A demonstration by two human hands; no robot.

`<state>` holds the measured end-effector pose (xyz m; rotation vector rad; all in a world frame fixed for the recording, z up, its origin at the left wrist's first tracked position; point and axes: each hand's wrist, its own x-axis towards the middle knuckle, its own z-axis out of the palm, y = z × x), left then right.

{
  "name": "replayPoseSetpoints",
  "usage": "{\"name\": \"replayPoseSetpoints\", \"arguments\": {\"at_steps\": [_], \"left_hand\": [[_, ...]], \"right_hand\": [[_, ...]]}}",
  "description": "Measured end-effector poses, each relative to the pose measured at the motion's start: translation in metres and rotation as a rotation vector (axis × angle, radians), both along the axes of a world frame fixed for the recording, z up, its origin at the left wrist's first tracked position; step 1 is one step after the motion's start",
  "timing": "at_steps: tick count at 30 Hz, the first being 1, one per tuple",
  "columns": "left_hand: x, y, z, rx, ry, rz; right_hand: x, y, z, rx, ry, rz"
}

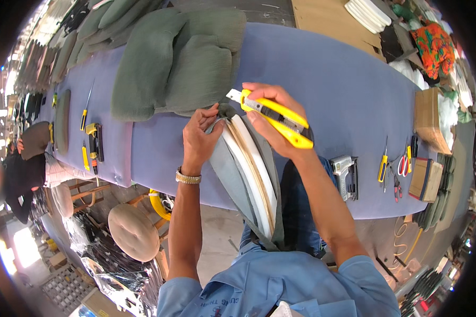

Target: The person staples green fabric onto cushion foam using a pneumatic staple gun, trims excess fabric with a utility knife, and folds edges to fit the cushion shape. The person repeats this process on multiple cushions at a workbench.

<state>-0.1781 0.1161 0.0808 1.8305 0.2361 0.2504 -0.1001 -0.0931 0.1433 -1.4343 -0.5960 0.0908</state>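
My right hand (277, 111) grips a yellow utility knife (277, 119) whose blade points up and to the left. Just left of the blade, my left hand (202, 134) pinches the far end of a grey-green fabric cover (225, 174). Between the cover's edges show white foam (247, 182) and a thin plywood edge (255, 179). This cushion stands on edge, its near end against my body. Beyond my hands lie several dark green upholstered cushions (180, 63) on the blue-covered table (322, 68).
A staple gun (345, 177), a screwdriver (383, 168), scissors (404, 161) and cardboard boxes (431, 119) sit at right. At left lie another yellow-black tool (95, 142) and screwdrivers (84, 119). A person (24, 174) works at far left. A round tufted seat (134, 232) stands below the table edge.
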Motion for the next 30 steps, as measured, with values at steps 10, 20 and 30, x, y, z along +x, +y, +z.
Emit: {"name": "replayPoseSetpoints", "arguments": {"at_steps": [10,20,30], "left_hand": [[0.007,-0.004,-0.006,0.021,-0.054,0.091],[0.005,-0.004,0.001,0.016,0.011,0.06],[0.003,-0.002,0.002,0.033,0.043,0.059]], "right_hand": [[0.039,0.04,0.001,-0.331,0.167,-0.079],[0.031,0.05,-0.012,-0.532,0.152,-0.103],[0.027,0.054,-0.017,-0.447,0.212,-0.182]]}}
